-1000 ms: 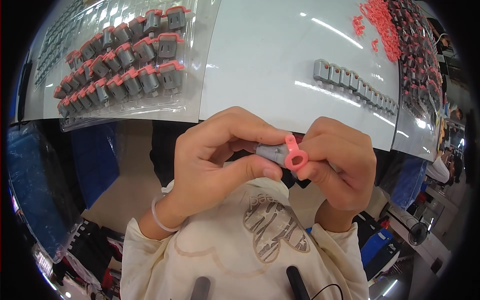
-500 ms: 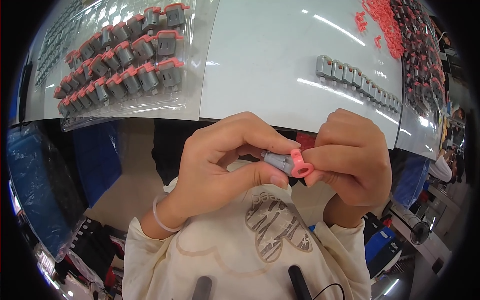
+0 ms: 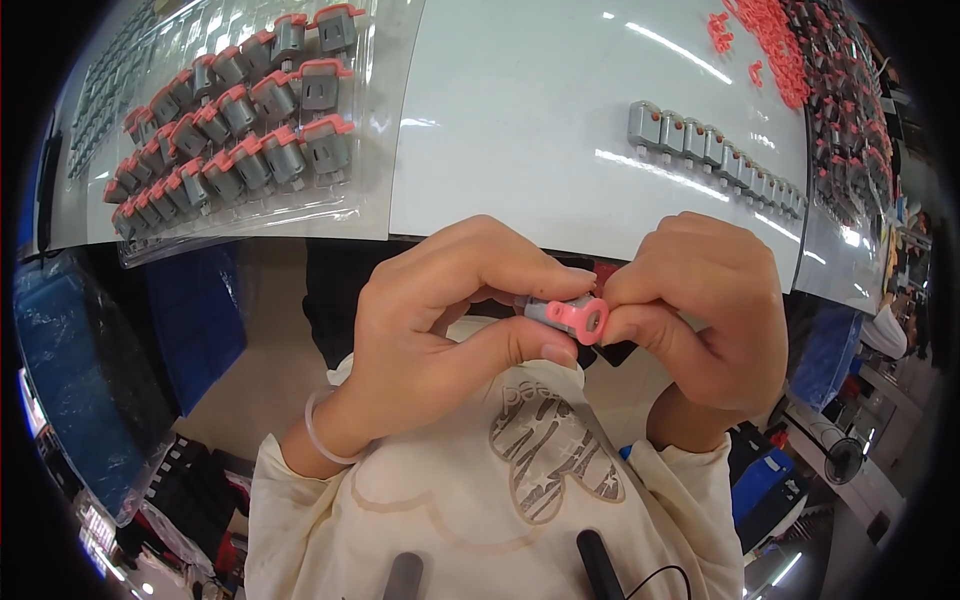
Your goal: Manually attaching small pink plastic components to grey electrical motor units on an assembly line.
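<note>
A small grey electric motor (image 3: 544, 311) lies between the thumb and fingers of my left hand (image 3: 430, 310), in front of my chest. Over the motor's right end sits a pink plastic clip (image 3: 588, 322), its ring around the end face and a strap along the side. The bent fingers and thumb of my right hand (image 3: 700, 310) close on the clip's right edge. How much of the clip they grip is partly hidden.
On the white table (image 3: 500, 130), a clear plastic tray (image 3: 372, 130) at left bears rows of motors with pink clips. Bare motors (image 3: 675, 135) stand in a line at right. Behind them lies a heap of pink clips (image 3: 770, 50), beside more clipped motors (image 3: 840, 120).
The pink clip has moved left onto the motor's end and turned, its ring now around the end face. My right hand's fingertips have shifted slightly with it.
</note>
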